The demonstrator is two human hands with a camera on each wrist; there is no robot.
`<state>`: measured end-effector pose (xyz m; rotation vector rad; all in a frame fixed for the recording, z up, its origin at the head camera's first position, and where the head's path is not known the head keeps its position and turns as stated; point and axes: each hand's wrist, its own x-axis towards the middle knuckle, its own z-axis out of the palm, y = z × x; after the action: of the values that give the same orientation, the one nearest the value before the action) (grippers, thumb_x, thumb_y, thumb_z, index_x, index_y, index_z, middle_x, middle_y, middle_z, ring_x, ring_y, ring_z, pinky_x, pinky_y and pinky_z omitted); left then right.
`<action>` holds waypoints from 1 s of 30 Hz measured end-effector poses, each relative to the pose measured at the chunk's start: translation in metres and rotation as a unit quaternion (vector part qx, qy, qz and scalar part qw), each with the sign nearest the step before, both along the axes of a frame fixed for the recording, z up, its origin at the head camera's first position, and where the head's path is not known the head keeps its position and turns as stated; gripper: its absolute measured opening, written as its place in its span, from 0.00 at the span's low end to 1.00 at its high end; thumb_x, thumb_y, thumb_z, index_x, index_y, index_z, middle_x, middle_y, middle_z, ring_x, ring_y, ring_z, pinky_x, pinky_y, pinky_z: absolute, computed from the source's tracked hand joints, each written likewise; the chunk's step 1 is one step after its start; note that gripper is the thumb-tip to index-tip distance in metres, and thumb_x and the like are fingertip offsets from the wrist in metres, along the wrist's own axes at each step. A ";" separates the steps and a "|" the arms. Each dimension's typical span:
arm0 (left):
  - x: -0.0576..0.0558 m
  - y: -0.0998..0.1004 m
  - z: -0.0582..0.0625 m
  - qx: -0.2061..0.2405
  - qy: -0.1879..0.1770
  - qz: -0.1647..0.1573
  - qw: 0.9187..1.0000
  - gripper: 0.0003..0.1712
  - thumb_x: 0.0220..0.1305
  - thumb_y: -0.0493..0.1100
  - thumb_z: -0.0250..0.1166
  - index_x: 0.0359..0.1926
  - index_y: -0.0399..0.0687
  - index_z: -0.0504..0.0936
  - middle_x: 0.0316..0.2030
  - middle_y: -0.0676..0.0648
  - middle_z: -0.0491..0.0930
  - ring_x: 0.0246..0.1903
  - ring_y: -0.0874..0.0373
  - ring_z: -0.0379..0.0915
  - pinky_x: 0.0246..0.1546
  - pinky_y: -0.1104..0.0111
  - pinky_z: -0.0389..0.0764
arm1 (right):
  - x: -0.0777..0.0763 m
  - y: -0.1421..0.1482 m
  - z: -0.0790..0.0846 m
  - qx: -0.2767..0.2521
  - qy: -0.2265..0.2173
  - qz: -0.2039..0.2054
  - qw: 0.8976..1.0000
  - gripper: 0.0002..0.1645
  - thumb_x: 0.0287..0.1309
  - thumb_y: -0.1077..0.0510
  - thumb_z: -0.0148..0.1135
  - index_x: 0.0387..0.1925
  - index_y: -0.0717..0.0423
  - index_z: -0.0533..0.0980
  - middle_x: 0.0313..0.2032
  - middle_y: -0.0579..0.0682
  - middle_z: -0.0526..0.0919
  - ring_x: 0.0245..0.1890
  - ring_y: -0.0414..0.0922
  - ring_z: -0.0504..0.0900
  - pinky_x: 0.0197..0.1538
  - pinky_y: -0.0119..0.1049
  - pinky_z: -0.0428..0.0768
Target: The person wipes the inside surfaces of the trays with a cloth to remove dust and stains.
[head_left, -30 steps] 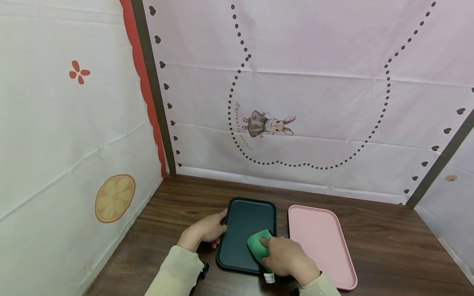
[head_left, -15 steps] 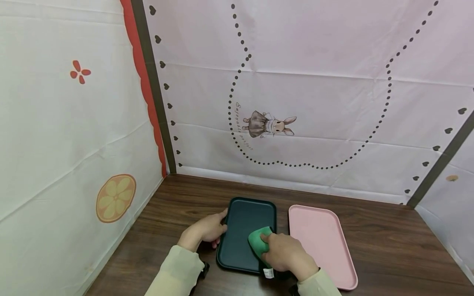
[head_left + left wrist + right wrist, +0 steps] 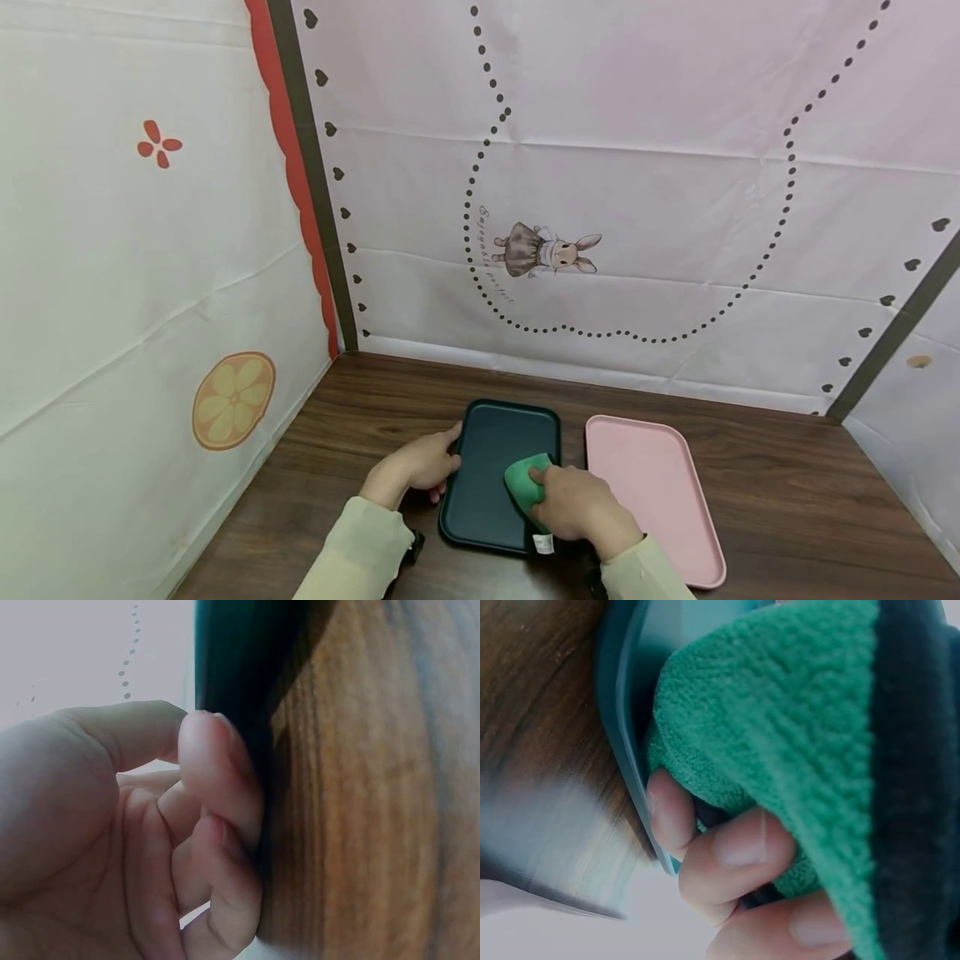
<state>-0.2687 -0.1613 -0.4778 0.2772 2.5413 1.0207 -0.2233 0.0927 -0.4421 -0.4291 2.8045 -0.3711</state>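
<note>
A dark green tray [image 3: 491,437] lies on the table. My left hand [image 3: 416,467] holds its left edge, with the thumb at the rim and the other fingers bent low against the side in the left wrist view. Over the tray's near right part, my right hand [image 3: 577,504] grips a green cloth [image 3: 527,483] with a dark border and a white tag [image 3: 543,544]. In the right wrist view the fingers [image 3: 739,851] curl round the fuzzy, folded cloth [image 3: 772,705], close inside the tray's raised rim [image 3: 622,712].
A pink tray [image 3: 645,471] lies to the right of the green one, with a narrow strip of wooden table [image 3: 573,417] between them. Printed sheets hang as walls at the back [image 3: 637,208] and on the left [image 3: 112,275].
My right hand has slid the green cloth slightly away from me along the green tray's right side. The left hand and both trays keep their places.
</note>
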 end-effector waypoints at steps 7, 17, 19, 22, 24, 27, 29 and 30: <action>0.000 0.000 0.000 0.000 0.000 -0.001 1.000 0.39 0.78 0.40 0.55 0.83 0.46 0.51 0.16 0.45 0.77 0.14 0.54 0.76 0.22 0.63 0.80 | -0.005 -0.001 0.001 -0.002 0.000 -0.003 1.000 0.35 0.59 0.50 0.71 0.68 0.48 0.78 0.58 0.62 0.85 0.46 0.54 0.86 0.42 0.54 0.84; 0.000 -0.001 0.000 0.001 0.002 -0.003 1.000 0.39 0.78 0.40 0.55 0.83 0.45 0.51 0.16 0.45 0.78 0.14 0.54 0.77 0.23 0.63 0.80 | -0.012 -0.002 0.002 -0.002 0.000 -0.005 1.000 0.35 0.59 0.51 0.71 0.68 0.50 0.78 0.60 0.63 0.83 0.50 0.56 0.85 0.44 0.56 0.84; 0.000 -0.001 0.001 0.002 0.001 -0.004 1.000 0.39 0.78 0.40 0.55 0.83 0.45 0.51 0.16 0.45 0.78 0.14 0.53 0.77 0.23 0.63 0.80 | -0.013 -0.002 0.002 -0.004 -0.003 -0.007 1.000 0.35 0.59 0.51 0.71 0.68 0.50 0.78 0.60 0.63 0.83 0.48 0.54 0.85 0.44 0.56 0.84; 0.000 -0.001 0.001 0.003 0.000 -0.004 1.000 0.39 0.78 0.40 0.55 0.83 0.45 0.51 0.17 0.45 0.78 0.14 0.53 0.77 0.23 0.63 0.79 | -0.014 -0.002 0.003 -0.006 -0.007 -0.010 1.000 0.35 0.59 0.51 0.71 0.69 0.50 0.77 0.60 0.63 0.84 0.46 0.53 0.85 0.44 0.56 0.84; 0.000 -0.001 0.001 0.005 -0.001 -0.005 1.000 0.39 0.78 0.40 0.54 0.83 0.45 0.51 0.17 0.45 0.78 0.14 0.53 0.77 0.23 0.63 0.79 | -0.016 -0.002 0.003 -0.008 -0.010 -0.013 1.000 0.35 0.59 0.52 0.70 0.69 0.49 0.77 0.60 0.63 0.84 0.43 0.51 0.84 0.43 0.55 0.83; 0.000 -0.001 0.002 0.004 0.000 -0.006 1.000 0.39 0.78 0.40 0.54 0.83 0.45 0.51 0.17 0.45 0.78 0.14 0.53 0.77 0.23 0.63 0.79 | -0.018 -0.002 0.003 -0.009 -0.012 -0.014 1.000 0.35 0.59 0.52 0.70 0.69 0.49 0.77 0.59 0.62 0.84 0.40 0.50 0.82 0.42 0.53 0.82; 0.000 -0.001 0.002 0.005 0.000 -0.006 1.000 0.39 0.78 0.40 0.54 0.83 0.45 0.51 0.17 0.45 0.78 0.14 0.53 0.77 0.22 0.63 0.79 | -0.019 -0.002 0.002 -0.009 -0.012 -0.014 1.000 0.35 0.59 0.52 0.70 0.69 0.49 0.77 0.59 0.62 0.85 0.39 0.49 0.81 0.42 0.53 0.82; 0.000 -0.001 0.002 0.005 0.000 -0.006 1.000 0.39 0.78 0.40 0.54 0.83 0.45 0.51 0.17 0.45 0.78 0.14 0.53 0.77 0.22 0.63 0.79 | -0.019 -0.002 0.003 -0.009 -0.011 -0.014 1.000 0.35 0.59 0.52 0.70 0.69 0.49 0.77 0.59 0.62 0.85 0.39 0.49 0.82 0.42 0.53 0.82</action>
<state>-0.2685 -0.1620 -0.4762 0.2959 2.5327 1.0280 -0.2428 0.0905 -0.4395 -0.3866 2.7908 -0.4045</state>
